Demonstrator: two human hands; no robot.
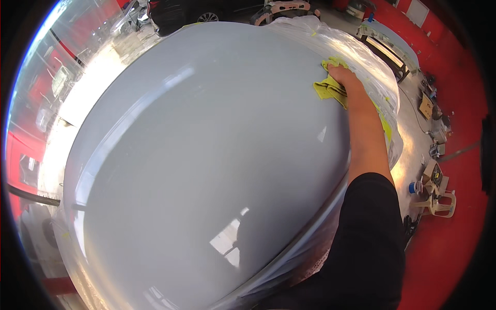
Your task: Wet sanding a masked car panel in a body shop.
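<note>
A large, glossy grey car panel (206, 129), perhaps a roof or hood, fills most of the view. My right arm, in a black sleeve, stretches out over its right side. At the panel's far right edge, my right hand (338, 74) is closed on a yellow-green cloth (330, 89). Part of the cloth spreads flat on the grey surface, and some of it bunches up under my fingers. My left hand does not show anywhere.
Clear plastic sheeting (380, 72) wraps the panel's far and right sides. On the floor at right are a beige plastic chair (443, 205), a blue-and-white tub (415, 187) and boxes (426, 106). A dark car (194, 13) is parked behind. Red walls (449, 232) surround the space.
</note>
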